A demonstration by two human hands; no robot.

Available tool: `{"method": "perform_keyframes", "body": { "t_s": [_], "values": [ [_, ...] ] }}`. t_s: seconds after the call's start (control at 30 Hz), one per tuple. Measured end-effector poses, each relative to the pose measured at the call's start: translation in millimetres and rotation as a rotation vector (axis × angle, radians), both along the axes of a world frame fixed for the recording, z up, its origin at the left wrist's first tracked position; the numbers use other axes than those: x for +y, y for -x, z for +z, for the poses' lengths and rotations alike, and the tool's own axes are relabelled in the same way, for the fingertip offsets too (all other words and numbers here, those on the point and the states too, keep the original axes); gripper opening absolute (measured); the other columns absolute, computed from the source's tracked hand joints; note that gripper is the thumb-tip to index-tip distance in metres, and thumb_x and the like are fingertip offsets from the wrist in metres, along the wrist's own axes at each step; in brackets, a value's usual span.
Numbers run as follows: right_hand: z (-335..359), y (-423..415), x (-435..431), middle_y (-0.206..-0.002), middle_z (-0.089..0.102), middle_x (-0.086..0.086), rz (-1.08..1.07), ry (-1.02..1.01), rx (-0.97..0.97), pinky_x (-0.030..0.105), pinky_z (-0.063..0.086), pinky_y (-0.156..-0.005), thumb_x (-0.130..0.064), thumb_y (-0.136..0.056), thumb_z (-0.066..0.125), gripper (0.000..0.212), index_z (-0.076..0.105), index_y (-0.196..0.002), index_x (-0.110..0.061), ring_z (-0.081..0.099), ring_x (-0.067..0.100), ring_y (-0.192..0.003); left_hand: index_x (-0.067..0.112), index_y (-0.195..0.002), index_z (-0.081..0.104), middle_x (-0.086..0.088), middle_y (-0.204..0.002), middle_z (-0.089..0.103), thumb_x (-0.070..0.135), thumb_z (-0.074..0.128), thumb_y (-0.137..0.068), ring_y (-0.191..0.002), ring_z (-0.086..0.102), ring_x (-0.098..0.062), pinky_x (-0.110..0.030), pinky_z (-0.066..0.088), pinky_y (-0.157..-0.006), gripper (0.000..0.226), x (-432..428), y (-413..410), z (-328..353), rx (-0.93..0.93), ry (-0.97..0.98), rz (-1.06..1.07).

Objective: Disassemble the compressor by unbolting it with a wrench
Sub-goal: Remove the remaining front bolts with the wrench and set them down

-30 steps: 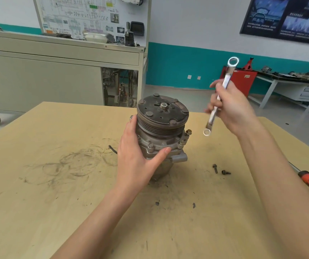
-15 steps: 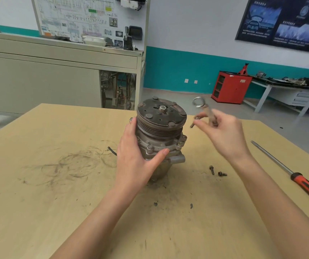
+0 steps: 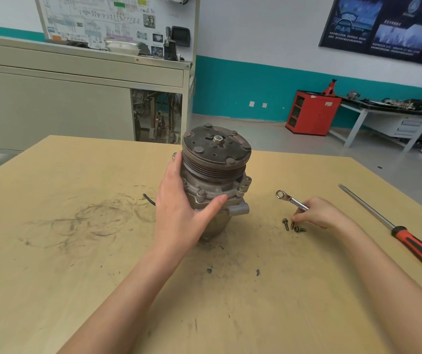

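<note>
Already three bolts (image 3: 285,224) lay at the compressor's (image 3: 215,162) three o'clock, with more still seated, while the left grip (image 3: 179,215) clasped it and the right grip (image 3: 319,213) held the wrench (image 3: 293,200).

compressor (image 3: 215,180): we see dull grey metal, a rusty brown-grey top plate, dark grooves ringing the pulley
wrench (image 3: 293,200): bright silver
table (image 3: 51,290): pale tan, which we find smeared with black scuff rings (thickest at the left)
screwdriver (image 3: 395,229): orange handle with a black stripe, grey shaft
cabinet (image 3: 312,113): red
wall (image 3: 256,34): white over a teal band
</note>
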State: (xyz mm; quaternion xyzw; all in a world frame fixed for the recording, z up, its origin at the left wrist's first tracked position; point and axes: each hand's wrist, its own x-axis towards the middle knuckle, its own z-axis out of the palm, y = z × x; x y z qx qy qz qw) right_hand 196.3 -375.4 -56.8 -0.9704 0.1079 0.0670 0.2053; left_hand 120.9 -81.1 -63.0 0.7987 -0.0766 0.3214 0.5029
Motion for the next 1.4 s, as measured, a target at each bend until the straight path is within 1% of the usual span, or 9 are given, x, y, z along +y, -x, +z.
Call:
{"method": "perform_keyframes", "body": {
  "t_s": [0.17, 0.37, 0.57, 0.7, 0.8, 0.87, 1.03, 1.17, 1.4],
  "values": [
    [-8, -5, 5, -0.065, 0.053, 0.0, -0.042, 0.076, -0.016, 0.025, 0.034, -0.053, -0.028, -0.08, 0.071, 0.019, 0.071, -0.087, -0.011, 0.051, 0.018, -0.068, 0.019, -0.152, 0.02, 0.001, -0.154, 0.032, 0.064, 0.065, -0.069, -0.142, 0.031, -0.016, -0.049, 0.031, -0.115, 0.105, 1, -1, -1, -0.005, 0.01, -0.01],
    [4, -1, 5, -0.057, 0.042, -0.001, -0.157, -0.005, -0.199, 0.028, 0.025, -0.047, -0.027, -0.092, 0.056, 0.022, 0.068, -0.088, -0.008, 0.037, 0.014, -0.049, 0.019, -0.153, 0.019, 0.001, -0.154, 0.032, 0.062, 0.069, -0.071, -0.142, 0.03, -0.016, -0.049, 0.031, -0.115, 0.105, 1, -1, -1, 0.001, 0.0, -0.005],
    [57, 42, 39, -0.058, 0.04, -0.004, -0.163, -1.174, -0.79, 0.018, 0.024, -0.04, -0.028, -0.1, 0.047, 0.032, 0.059, -0.076, -0.011, 0.031, 0.005, -0.045, 0.021, -0.153, 0.018, 0.003, -0.153, 0.032, 0.065, 0.066, -0.069, -0.142, 0.031, -0.013, -0.048, 0.031, -0.115, 0.106, 2, -1, -1, 0.005, -0.003, 0.019],
    [82, 77, 72, -0.055, 0.045, -0.004, 0.027, -1.526, -0.911, 0.019, 0.028, -0.038, -0.022, -0.095, 0.045, 0.03, 0.067, -0.076, -0.012, 0.033, 0.008, -0.041, 0.024, -0.153, 0.018, 0.005, -0.153, 0.032, 0.063, 0.067, -0.07, -0.141, 0.031, -0.013, -0.047, 0.031, -0.114, 0.104, 2, 1, 1, 0.01, -0.008, -0.009],
    [84, 89, 86, -0.05, 0.051, -0.001, 0.003, -1.245, -1.074, 0.023, 0.039, -0.047, -0.025, -0.088, 0.033, 0.042, 0.068, -0.066, -0.016, 0.046, 0.016, -0.046, 0.027, -0.153, 0.015, 0.008, -0.155, 0.029, 0.067, 0.068, -0.066, -0.142, 0.029, -0.013, -0.048, 0.03, -0.115, 0.11, 7, -1, 3, 0.028, -0.016, -0.023],
    [79, 94, 88, -0.04, 0.043, -0.003, 0.013, -1.016, -1.114, 0.02, 0.029, -0.041, -0.031, -0.09, 0.031, 0.052, 0.066, -0.054, -0.02, 0.037, 0.012, -0.04, 0.034, -0.153, 0.006, 0.016, -0.158, 0.018, 0.073, 0.068, -0.059, -0.144, 0.02, -0.004, -0.045, 0.025, -0.119, 0.119, 16, -5, 7, 0.087, 0.027, -0.079],
    [66, 107, 77, -0.053, 0.058, 0.006, 0.278, -0.804, -1.042, 0.021, 0.034, -0.037, -0.04, -0.094, 0.041, 0.036, 0.069, -0.072, -0.031, 0.045, 0.018, -0.039, 0.04, -0.153, 0.001, 0.014, -0.158, 0.016, 0.064, 0.08, -0.052, -0.144, 0.023, -0.003, -0.042, 0.027, -0.119, 0.13, 28, -13, 15, 0.215, 0.07, -0.272],
    [64, 121, 68, -0.083, 0.07, -0.003, 0.408, -0.662, -0.992, 0.02, 0.046, -0.051, -0.044, -0.094, 0.049, 0.023, 0.069, -0.099, -0.034, 0.061, 0.017, -0.062, 0.041, -0.151, 0.009, 0.015, -0.152, 0.024, 0.062, 0.078, -0.053, -0.14, 0.029, -0.007, -0.048, 0.029, -0.117, 0.122, 23, -11, 16, 0.176, 0.043, -0.191],
    [45, 134, 89, -0.086, 0.07, -0.009, 0.445, -0.353, -1.08, 0.021, 0.052, -0.071, -0.016, -0.089, 0.061, 0.016, 0.072, -0.1, -0.013, 0.065, 0.002, -0.079, 0.05, -0.145, 0.002, 0.009, -0.151, 0.024, 0.069, 0.074, -0.055, -0.137, 0.028, -0.016, -0.046, 0.016, -0.114, 0.117, -14, 7, 12, 0.106, 0.015, 0.109]
  ]
}}
